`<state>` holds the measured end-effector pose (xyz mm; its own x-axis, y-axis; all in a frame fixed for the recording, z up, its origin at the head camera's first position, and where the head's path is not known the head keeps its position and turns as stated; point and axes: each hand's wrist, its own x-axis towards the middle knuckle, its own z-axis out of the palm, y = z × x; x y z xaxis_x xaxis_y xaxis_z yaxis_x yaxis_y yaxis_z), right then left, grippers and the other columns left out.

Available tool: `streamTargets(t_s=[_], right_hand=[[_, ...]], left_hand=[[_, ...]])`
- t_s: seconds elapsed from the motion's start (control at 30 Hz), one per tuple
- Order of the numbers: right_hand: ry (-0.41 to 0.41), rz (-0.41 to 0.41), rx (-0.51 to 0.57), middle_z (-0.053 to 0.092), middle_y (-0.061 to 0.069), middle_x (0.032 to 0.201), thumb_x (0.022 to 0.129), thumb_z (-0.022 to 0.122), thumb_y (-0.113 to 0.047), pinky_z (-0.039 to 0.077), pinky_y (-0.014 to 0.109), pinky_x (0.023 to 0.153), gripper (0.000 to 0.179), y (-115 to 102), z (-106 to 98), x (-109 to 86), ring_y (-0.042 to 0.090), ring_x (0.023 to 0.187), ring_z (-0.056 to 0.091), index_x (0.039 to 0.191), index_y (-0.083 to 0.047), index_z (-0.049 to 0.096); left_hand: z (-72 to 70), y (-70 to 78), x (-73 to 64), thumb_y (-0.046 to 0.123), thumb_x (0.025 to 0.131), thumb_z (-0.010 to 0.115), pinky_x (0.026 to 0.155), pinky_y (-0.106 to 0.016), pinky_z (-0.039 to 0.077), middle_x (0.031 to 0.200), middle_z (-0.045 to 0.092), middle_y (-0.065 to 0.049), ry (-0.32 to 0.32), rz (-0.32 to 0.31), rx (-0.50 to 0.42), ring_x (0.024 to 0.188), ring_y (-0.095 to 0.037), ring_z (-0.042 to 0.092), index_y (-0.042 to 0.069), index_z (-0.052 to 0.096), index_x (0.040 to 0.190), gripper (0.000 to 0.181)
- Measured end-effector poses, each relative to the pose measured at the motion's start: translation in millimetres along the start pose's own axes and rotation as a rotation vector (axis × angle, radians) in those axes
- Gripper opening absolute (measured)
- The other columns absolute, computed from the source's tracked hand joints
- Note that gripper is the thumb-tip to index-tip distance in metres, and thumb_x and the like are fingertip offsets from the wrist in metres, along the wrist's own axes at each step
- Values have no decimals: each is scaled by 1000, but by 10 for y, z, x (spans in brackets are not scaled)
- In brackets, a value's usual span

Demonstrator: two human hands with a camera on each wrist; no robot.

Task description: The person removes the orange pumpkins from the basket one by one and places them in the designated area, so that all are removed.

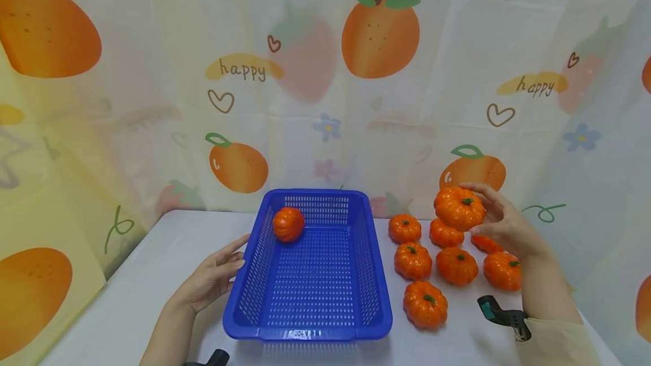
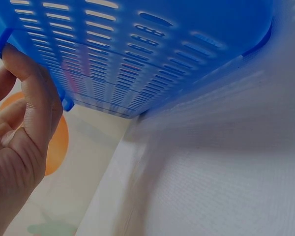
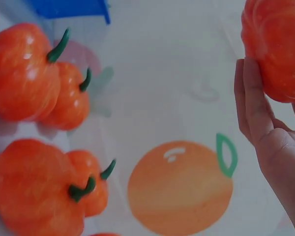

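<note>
My right hand (image 1: 500,222) grips a small orange pumpkin (image 1: 460,209) with a green stem, raised above the other pumpkins. In the right wrist view the same pumpkin (image 3: 278,49) sits between the fingers and thumb, partly cut off by the frame. A blue plastic basket (image 1: 307,333) with slotted walls stands on the table, and one pumpkin (image 1: 289,224) lies in its far left corner. Against the basket's left side, my left hand (image 1: 211,275) touches the outer wall near the rim with loosely bent fingers. The left wrist view shows its fingertips at the rim's edge.
Right of the basket, several pumpkins (image 1: 412,261) stand in loose rows on the white table (image 1: 203,225). One (image 1: 486,243) is partly hidden by the right hand. A fruit-printed curtain (image 1: 315,129) hangs behind the table.
</note>
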<state>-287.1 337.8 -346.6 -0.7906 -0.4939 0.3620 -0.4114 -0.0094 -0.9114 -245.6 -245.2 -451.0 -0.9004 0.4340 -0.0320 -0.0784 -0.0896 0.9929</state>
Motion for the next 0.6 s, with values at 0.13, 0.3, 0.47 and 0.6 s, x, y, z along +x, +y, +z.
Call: streamTargets(t_s=[0.13, 0.3, 0.47, 0.6], right_hand=[[-11, 50, 4, 42, -4, 144, 82, 55, 19, 58, 22, 84, 75, 96, -80, -169, 5, 117, 55, 148, -12, 36], [-63, 100, -11, 45, -5, 143, 81, 58, 17, 58, 24, 89, 77, 226, -175, -359, 5, 119, 56, 148, -11, 34], [-114, 166, -76, 42, -13, 145, 81, 63, 10, 51, 16, 97, 75, 363, -229, -552, -2, 124, 49, 148, -13, 36], [-165, 233, -79, 38, -18, 145, 83, 66, 4, 45, 11, 99, 73, 451, -242, -686, -8, 125, 42, 147, -16, 38]], left_hand=[[-9, -9, 0, 12, 103, 45, 84, -28, 60, 115, 61, 3, -6, 6, -6, 100, -8, 69, 10, 8, 159, 67], [-14, -25, 5, 11, 103, 45, 84, -28, 60, 116, 61, 2, -9, 14, -4, 100, -8, 69, 10, 8, 159, 67], [-15, -36, 15, 12, 103, 45, 86, -28, 59, 118, 62, 3, 7, -2, 10, 101, -8, 69, 11, 8, 160, 67], [-7, -26, 21, 13, 103, 45, 86, -28, 59, 118, 61, 2, 20, -14, 20, 101, -8, 69, 12, 10, 160, 67]])
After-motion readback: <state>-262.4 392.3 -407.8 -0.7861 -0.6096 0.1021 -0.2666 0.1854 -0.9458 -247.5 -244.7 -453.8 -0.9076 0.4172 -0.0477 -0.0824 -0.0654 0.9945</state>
